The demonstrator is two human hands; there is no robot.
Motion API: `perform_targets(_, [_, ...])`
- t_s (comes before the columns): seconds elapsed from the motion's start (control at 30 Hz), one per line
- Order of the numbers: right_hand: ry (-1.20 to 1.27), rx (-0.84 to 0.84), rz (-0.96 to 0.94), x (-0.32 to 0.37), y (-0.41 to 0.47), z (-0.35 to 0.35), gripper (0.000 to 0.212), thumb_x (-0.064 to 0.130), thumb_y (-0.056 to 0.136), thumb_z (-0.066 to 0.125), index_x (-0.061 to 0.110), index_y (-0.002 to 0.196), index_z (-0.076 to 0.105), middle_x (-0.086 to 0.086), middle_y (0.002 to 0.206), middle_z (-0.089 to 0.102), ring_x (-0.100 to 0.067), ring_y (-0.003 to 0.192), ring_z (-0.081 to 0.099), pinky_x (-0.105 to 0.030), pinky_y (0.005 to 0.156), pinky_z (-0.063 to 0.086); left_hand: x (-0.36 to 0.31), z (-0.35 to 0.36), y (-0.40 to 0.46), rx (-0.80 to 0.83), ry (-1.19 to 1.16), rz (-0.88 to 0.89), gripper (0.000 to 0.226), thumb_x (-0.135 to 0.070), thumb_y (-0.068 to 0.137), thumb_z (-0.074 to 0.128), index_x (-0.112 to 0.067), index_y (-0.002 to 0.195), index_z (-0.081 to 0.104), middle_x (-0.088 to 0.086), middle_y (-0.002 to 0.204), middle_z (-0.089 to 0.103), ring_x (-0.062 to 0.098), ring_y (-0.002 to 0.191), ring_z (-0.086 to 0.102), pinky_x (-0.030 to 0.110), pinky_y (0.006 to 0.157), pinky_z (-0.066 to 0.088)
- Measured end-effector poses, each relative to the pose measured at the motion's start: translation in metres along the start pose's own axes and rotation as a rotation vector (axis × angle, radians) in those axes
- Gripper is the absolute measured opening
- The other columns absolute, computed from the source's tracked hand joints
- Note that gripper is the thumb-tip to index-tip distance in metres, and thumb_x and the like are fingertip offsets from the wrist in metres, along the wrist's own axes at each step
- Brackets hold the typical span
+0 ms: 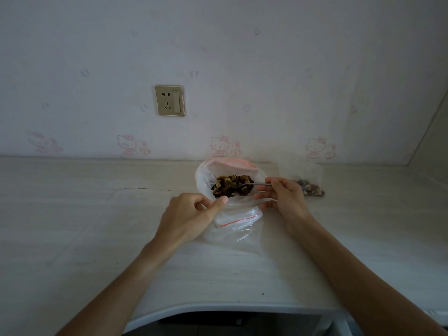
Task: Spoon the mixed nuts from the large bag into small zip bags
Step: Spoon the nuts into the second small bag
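A large clear plastic bag [206, 175] lies open on the table near the wall, with mixed nuts [231, 185] showing in its mouth. My left hand [191, 214] pinches the bag's near rim between thumb and fingers. My right hand [283, 195] holds a metal spoon [252, 184] by its handle, and the bowl of the spoon sits among the nuts. Small clear zip bags with red seal lines [238, 226] lie flat on the table just in front of the large bag, between my hands.
A small zip bag holding nuts [311, 186] lies to the right of my right hand. The pale table [97, 226] runs to the wall, which carries a socket [169, 100]. The table's curved front edge [218, 307] is close to me.
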State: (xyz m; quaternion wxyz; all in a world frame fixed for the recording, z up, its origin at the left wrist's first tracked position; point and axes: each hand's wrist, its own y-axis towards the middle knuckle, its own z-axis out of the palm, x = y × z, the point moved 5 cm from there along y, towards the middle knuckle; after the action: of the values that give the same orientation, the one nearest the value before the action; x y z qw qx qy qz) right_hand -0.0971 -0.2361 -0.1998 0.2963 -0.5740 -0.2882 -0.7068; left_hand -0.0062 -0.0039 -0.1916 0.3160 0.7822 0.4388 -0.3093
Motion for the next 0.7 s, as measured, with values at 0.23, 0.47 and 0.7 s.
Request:
perform_targets(0.23, [-0.012,-0.002,-0.010,0.003,0.001,-0.004,0.023,0.015,0.110,0.042,0.004,0.105,0.062,-0.011,0.080,0.077,-0.024,0.068,0.074,-0.031,0.051,0.055,-0.004,0.005,-0.007,0.164,0.028,-0.011,0.027,-0.071,0.070,0.079,-0.044,0.070,0.079,-0.024,0.061,0.067,-0.006,0.060,0.061,0.014,0.056,0.039])
perform_targets(0.47, [0.004,0.011,-0.009,0.007,-0.003,-0.005,0.023,0.013,0.110,0.042,0.002,0.106,0.062,-0.017,0.084,0.075,-0.027,0.067,0.073,-0.031,0.052,0.054,-0.017,0.003,-0.011,0.109,-0.100,0.122,0.014,-0.030,0.084,0.084,-0.030,0.071,0.078,-0.012,0.062,0.072,-0.003,0.056,0.063,0.008,0.055,0.042])
perform_targets(0.7, [0.029,0.028,-0.091,0.034,-0.007,-0.020,0.023,0.010,0.109,0.043,-0.002,0.106,0.062,-0.020,0.087,0.073,-0.028,0.068,0.074,-0.032,0.050,0.056,-0.015,-0.008,-0.012,-0.049,-0.134,0.074,0.017,-0.023,0.080,0.082,-0.027,0.065,0.075,-0.010,0.057,0.071,-0.001,0.051,0.063,0.008,0.052,0.042])
